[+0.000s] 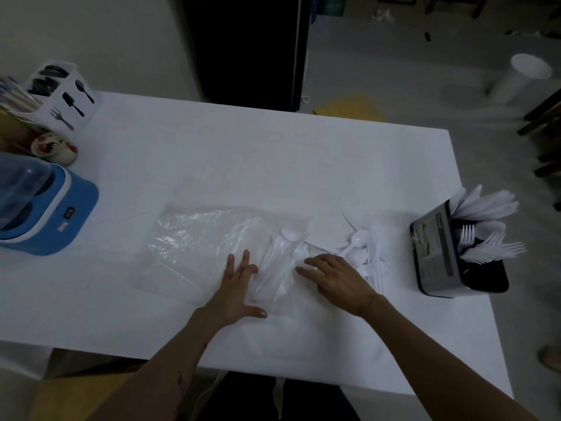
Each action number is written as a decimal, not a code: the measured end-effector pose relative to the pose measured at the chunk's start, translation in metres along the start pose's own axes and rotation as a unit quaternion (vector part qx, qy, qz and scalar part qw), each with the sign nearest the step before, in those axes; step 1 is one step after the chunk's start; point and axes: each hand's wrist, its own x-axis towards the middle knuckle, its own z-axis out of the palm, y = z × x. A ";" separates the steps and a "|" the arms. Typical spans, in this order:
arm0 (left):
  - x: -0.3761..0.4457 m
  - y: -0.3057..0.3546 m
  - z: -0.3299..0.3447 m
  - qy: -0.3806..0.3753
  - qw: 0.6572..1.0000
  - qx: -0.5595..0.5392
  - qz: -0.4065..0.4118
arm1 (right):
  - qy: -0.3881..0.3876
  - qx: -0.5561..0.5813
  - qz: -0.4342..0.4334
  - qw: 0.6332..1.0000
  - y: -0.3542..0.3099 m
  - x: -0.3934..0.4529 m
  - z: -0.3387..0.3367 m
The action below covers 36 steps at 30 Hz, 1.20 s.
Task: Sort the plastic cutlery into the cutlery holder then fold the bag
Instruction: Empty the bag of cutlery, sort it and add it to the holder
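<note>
The white counter (pixel 212 141) has much bare surface toward 12 o'clock, and its near edge runs just under the two forearms. At the right edge, at 3 o'clock, stands the black cutlery holder (pixel 440 253); it is only one, and white forks and other white pieces stick out of it. The clear bag (pixel 197 238) lies flat in the middle of the counter.

The left hand (pixel 236 287) rests flat on the bag, its grip spread wide, fingers straight and thumb out to the side; it holds nothing. The right hand (pixel 337 278) is just beside it toward 3 o'clock, the grip loosely spread, fingertips touching the bag's open end where some cutlery lies inside.

A loose pile of cutlery (pixel 361 247) lies between the right hand and the holder; the pieces overlap, so I cannot count them. At 9 o'clock is one blue appliance (pixel 60 208), and at 10 o'clock one white caddy (pixel 69 98).
</note>
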 end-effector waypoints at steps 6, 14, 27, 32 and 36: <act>-0.010 -0.008 0.004 -0.015 0.998 0.045 0.037 | 0.005 -0.017 -0.034 0.999 -0.008 0.022 0.012; -0.011 -0.009 0.016 0.023 0.997 0.068 0.017 | -0.026 -0.039 0.004 0.999 -0.016 0.043 0.015; -0.010 -0.014 0.020 0.030 0.988 0.150 0.027 | 0.010 -0.043 -0.047 0.998 -0.006 0.035 0.005; -0.009 -0.017 0.021 0.032 0.984 0.173 0.029 | -0.002 -0.051 -0.053 0.997 -0.002 0.032 0.003; -0.008 -0.017 0.021 0.038 0.983 0.179 0.025 | -0.001 -0.059 -0.033 0.998 0.004 0.023 0.002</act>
